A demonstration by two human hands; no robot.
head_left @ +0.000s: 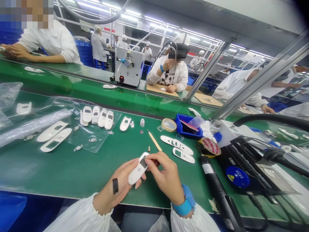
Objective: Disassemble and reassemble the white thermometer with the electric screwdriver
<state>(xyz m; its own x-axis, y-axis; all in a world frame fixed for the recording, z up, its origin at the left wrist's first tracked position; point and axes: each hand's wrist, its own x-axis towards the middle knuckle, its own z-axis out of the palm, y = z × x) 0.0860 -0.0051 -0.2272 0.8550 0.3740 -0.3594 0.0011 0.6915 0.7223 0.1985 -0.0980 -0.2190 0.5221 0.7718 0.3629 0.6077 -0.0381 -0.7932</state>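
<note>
Two hands, left (118,183) and right (164,174), hold a smooth white plastic casing (138,168).

- We read what looks like "CLASS" across the chest of a co-worker's white sweatshirt (170,78).
- We see a yellow trefoil-like sign on a round blue sticker (238,177), with small lettering around it too tiny for us to read.
- We find a white label on a black tool handle (207,168), but cannot make out its print.
- We see red markings on a roll of tape (210,146), and cannot read them.
</note>
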